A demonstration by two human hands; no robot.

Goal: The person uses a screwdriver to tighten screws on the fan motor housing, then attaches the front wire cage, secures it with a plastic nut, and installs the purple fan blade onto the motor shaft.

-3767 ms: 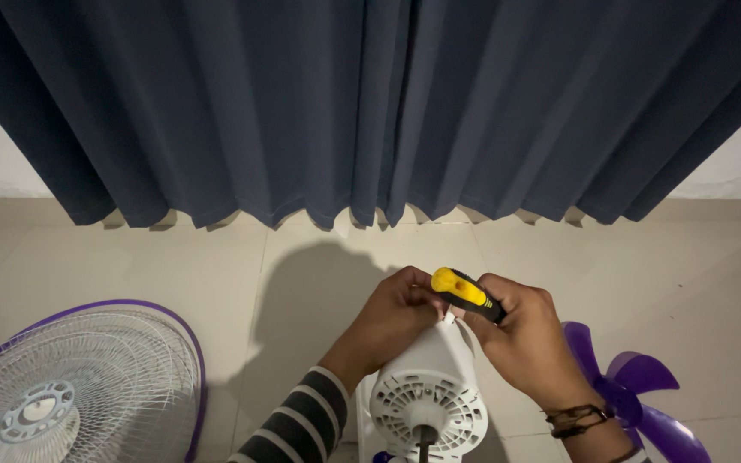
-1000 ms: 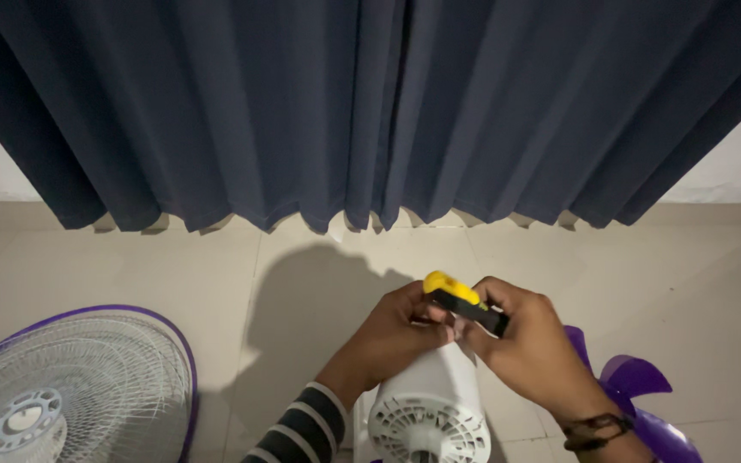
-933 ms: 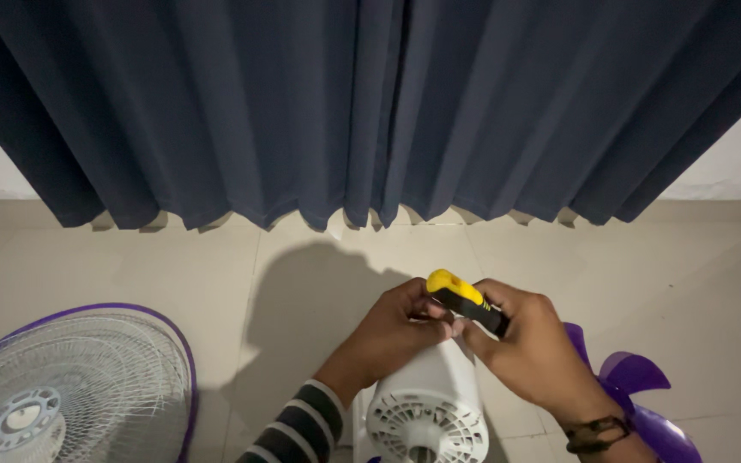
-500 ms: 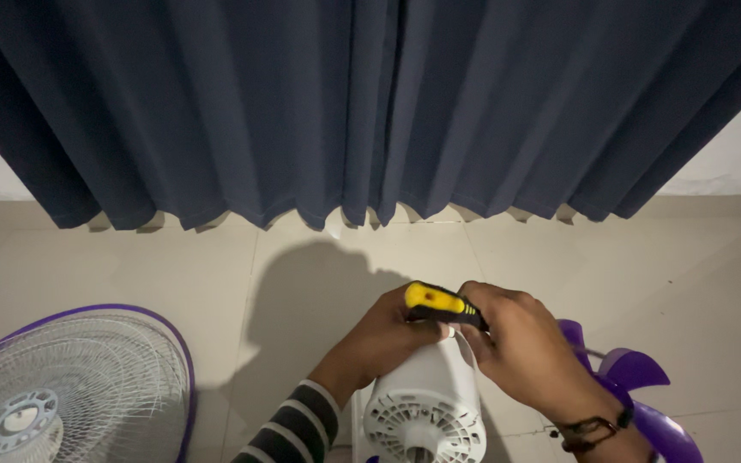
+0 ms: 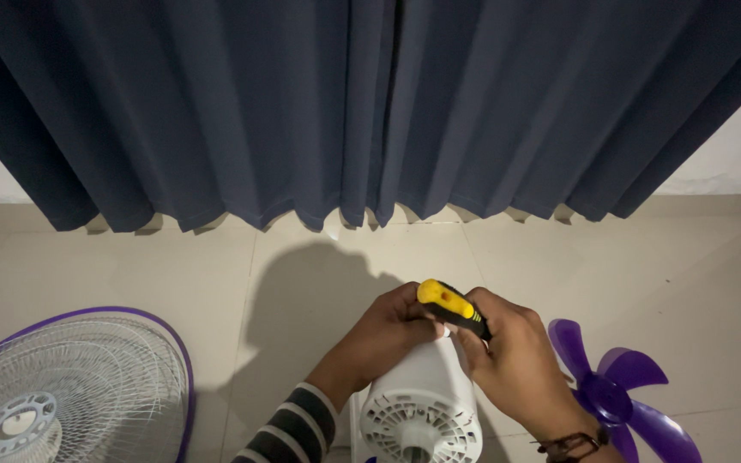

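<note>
A white fan motor housing point(image 5: 426, 403) with a vented front stands at the bottom centre. My left hand point(image 5: 383, 330), in a striped sleeve, grips the housing's upper back. My right hand point(image 5: 508, 364) is closed around a yellow and black screwdriver point(image 5: 452, 307), whose handle points up and left above the housing. The screwdriver's tip is hidden between my hands and the housing.
A white wire fan guard point(image 5: 66, 390) with a purple rim lies on the tiled floor at the lower left. Purple fan blades point(image 5: 615, 394) lie at the lower right. Dark blue curtains point(image 5: 370, 103) hang along the wall behind.
The screwdriver handle has twisted and shifted slightly in my right hand over the housing. My left hand stays on the housing. The view has drifted a little.
</note>
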